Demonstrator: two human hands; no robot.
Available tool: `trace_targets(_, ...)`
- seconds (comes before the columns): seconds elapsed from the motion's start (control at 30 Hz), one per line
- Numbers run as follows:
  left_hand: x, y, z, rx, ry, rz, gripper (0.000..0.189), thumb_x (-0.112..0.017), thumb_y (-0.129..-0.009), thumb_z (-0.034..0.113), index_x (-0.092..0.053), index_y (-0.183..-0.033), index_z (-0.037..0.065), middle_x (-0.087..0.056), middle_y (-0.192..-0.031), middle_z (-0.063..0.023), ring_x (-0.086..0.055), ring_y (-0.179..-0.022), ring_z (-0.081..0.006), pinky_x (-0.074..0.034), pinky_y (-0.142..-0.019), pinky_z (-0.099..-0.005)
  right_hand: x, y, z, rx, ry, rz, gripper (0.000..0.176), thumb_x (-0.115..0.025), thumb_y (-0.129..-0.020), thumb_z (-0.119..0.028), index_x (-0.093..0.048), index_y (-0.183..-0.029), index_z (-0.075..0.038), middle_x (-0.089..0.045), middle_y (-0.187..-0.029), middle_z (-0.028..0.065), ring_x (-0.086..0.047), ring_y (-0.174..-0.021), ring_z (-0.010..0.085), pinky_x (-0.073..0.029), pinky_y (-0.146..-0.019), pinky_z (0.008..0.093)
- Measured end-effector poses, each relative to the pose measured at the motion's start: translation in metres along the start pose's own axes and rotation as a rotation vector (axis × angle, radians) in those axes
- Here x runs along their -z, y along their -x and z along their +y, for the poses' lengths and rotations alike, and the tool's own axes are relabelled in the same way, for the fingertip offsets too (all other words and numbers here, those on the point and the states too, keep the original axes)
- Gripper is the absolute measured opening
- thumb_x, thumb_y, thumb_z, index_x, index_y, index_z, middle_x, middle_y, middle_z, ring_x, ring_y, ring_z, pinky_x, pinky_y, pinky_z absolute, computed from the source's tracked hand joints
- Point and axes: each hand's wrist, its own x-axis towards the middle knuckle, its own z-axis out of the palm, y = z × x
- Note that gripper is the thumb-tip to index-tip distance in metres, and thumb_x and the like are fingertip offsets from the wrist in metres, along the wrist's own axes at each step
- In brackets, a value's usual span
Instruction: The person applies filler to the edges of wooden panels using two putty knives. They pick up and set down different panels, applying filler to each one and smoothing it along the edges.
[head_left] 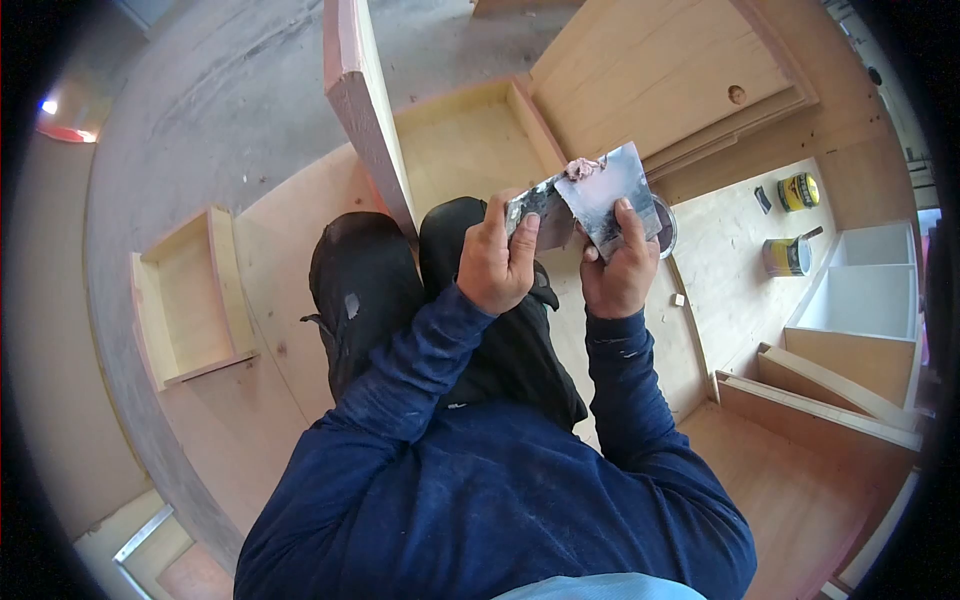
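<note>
In front of my knees, my left hand [500, 255] is closed on a dark, stained flat scraper [549, 222], thumb on its face. My right hand [622, 262] grips a second flat metal scraper [612, 195], which is smeared with pinkish paste. A lump of pink putty [583, 169] sits at its upper left edge, where the two blades meet or overlap. Behind my right hand, a round container [665, 228] is partly hidden. A wooden panel [365, 120] stands on edge beyond my knees.
Two tins, one [798, 192] above the other [787, 257], stand on a pale board at the right. Wooden drawer boxes lie at left [190, 300] and lower right [820, 430]. A large wooden cabinet piece [670, 70] is at the upper right.
</note>
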Motion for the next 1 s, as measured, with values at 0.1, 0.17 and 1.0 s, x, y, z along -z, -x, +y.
trace_targets(0.1, 0.005, -0.008, 0.010, 0.077, 0.013, 0.002, 0.019, -0.053, -0.099, 0.009, -0.050, -0.115, -0.001, -0.062, -0.070, -0.0144, -0.063, -0.056, -0.0273, -0.048, -0.054, -0.0336, -0.001, -0.011, -0.006, -0.029, -0.060, 0.055, 0.020, -0.057, -0.095, -0.016, -0.060, -0.109, -0.002, -0.068, -0.094, 0.0056, -0.067, -0.075, 0.0139, -0.047, -0.049, 0.0240)
trace_targets(0.17, 0.008, -0.012, 0.016, 0.128, 0.069, 0.056, 0.020, -0.052, -0.100, 0.010, -0.050, -0.115, -0.002, -0.064, -0.076, -0.0146, -0.065, -0.063, -0.0266, -0.050, -0.059, -0.0343, -0.001, -0.029, -0.018, -0.076, -0.166, 0.120, 0.022, -0.056, -0.095, -0.016, -0.060, -0.111, -0.002, -0.069, -0.099, 0.0064, -0.068, -0.081, 0.0139, -0.049, -0.054, 0.0241)
trace_targets(1.0, -0.009, 0.004, -0.039, 0.369, 0.014, 0.217, 0.031, -0.055, -0.097, 0.007, -0.044, -0.126, 0.011, -0.061, -0.117, -0.0091, -0.067, -0.097, -0.0217, -0.062, -0.074, -0.0400, -0.092, -0.042, 0.006, -0.489, -0.954, -0.014, 0.024, -0.058, -0.099, -0.012, -0.056, -0.118, 0.003, -0.065, -0.112, 0.0120, -0.067, -0.094, 0.0220, -0.058, -0.079, 0.0368)
